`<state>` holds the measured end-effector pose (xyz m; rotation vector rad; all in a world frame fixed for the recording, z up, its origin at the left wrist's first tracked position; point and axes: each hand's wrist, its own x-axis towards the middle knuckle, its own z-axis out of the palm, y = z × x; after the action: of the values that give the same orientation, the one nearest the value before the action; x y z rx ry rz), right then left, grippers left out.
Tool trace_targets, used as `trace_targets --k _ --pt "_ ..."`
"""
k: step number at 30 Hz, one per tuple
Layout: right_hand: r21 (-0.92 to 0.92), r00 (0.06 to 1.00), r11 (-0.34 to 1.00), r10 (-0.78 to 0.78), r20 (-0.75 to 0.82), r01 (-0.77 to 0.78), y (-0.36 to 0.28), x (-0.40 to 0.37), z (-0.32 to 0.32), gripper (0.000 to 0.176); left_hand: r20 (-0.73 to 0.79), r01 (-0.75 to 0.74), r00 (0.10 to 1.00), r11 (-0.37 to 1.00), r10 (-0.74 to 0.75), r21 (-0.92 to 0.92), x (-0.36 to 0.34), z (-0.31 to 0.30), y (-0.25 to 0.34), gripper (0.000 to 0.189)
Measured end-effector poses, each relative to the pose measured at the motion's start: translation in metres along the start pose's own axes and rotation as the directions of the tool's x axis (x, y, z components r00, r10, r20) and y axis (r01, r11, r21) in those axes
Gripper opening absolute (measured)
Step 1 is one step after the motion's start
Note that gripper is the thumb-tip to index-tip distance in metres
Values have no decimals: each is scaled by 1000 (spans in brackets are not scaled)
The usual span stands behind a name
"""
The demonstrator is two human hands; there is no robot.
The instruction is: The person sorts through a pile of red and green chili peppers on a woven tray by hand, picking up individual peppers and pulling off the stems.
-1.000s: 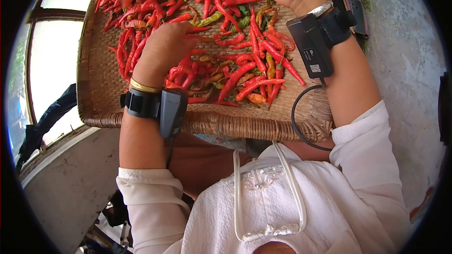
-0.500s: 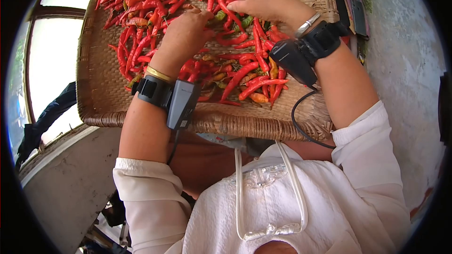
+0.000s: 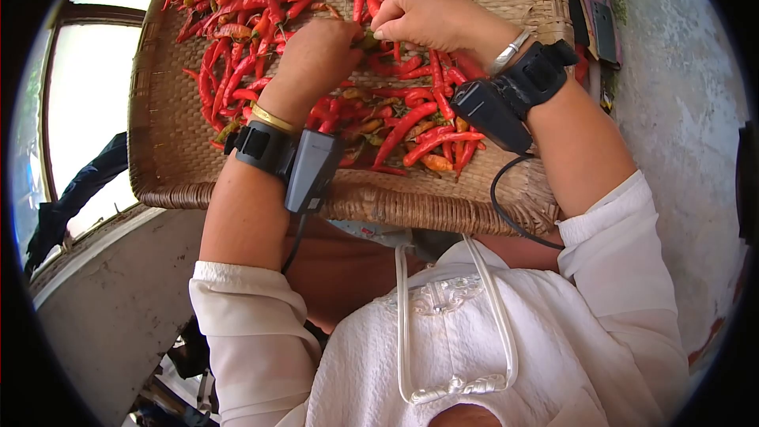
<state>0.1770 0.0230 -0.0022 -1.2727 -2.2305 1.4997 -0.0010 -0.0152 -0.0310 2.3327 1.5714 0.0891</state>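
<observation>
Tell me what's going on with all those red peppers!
A person is handling peppers lying in a woven tray. Most are red, with some yellow, orange and green. The left hand and right hand are close together over them. What's in either grip is too hidden to tell.

Location: apparently a plain home interior, indicated by a window (image 3: 96, 83) (upper left), stained wall (image 3: 118, 300) (lower left) and mottled floor (image 3: 672, 119) (right).
</observation>
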Motion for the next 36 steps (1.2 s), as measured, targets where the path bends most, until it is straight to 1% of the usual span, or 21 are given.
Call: trace_targets --k 4,5,7,8,9,11,12,13,15,17,19,20,21,22,23,24,25,26,27,29,36 --pt "173 977 971 -186 102 166 -13 -7 -11 19 -4 -15 1000 1000 15 -18 -2 -4 1 18" --pt "175 977 971 -184 103 165 -15 -6 -16 19 6 14 1000 1000 -14 -21 -2 -6 2 16" --pt "157 951 940 -308 9 302 -20 -5 -28 30 15 43 999 999 -43 -25 -1 -6 2 14" --pt "382 964 890 -265 -11 248 -25 -10 -37 20 3 26 1000 999 -26 -19 0 -5 0 15" --pt "382 964 890 -264 -11 248 -23 -10 -39 20 -9 9 1000 1000 -9 -12 0 -5 -2 15" --pt "363 960 898 -174 -220 246 -16 -3 -44 21 -61 -15 998 1000 14 -23 -2 -7 -3 15" --pt "249 865 879 -282 -414 406 -11 5 -37 21 -114 -39 993 999 35 -34 -3 -10 -2 15" --pt "249 864 879 -282 -416 407 -6 6 -36 21 -114 -40 993 999 36 -33 -4 -13 0 15" --pt "108 885 976 -123 -449 190 -2 5 -35 23 -172 -20 985 994 2 -107 -5 -23 2 15" --pt "153 892 966 -124 -436 209 -4 3 -32 24 -185 -30 983 990 4 -140 -6 -30 -2 14" --pt "202 898 952 -128 -420 230 -11 -1 -26 25 -202 29 969 879 -141 -475 -6 -37 -4 18" --pt "187 926 961 -125 -356 202 -14 -3 -25 24 -133 46 970 688 -205 -724 -7 -40 -3 19" --pt "170 949 970 -118 -293 173 -16 -2 -24 23 -132 46 970 689 -204 -724 -7 -44 -2 19" --pt "92 855 913 -332 -399 398 -6 20 -4 36 -92 34 974 533 -208 -845 -8 -47 -1 17" --pt "92 854 914 -330 -401 396 12 24 -2 36 -51 26 978 357 -204 -934 -8 -48 0 16" --pt "118 889 906 -361 -280 405 6 16 -1 37 -1 34 980 170 -201 -985 -9 -48 4 14" --pt "147 908 899 -391 -153 412 3 13 0 40 -1 34 980 170 -200 -985 -7 -46 6 14" --pt "90 851 862 -467 -239 499 6 16 9 38 8 17 986 50 -165 -999 -6 -43 6 14" --pt "91 851 862 -467 -239 498 4 13 8 38 12 3 992 -70 -129 -998 -5 -40 7 14" --pt "327 942 883 -308 -134 336 -1 7 5 38 23 10 992 -103 -128 -995 -6 -39 8 13" --pt "294 975 931 -190 -116 216 -4 3 4 27 82 57 987 -171 -141 -984 -4 -31 2 11"
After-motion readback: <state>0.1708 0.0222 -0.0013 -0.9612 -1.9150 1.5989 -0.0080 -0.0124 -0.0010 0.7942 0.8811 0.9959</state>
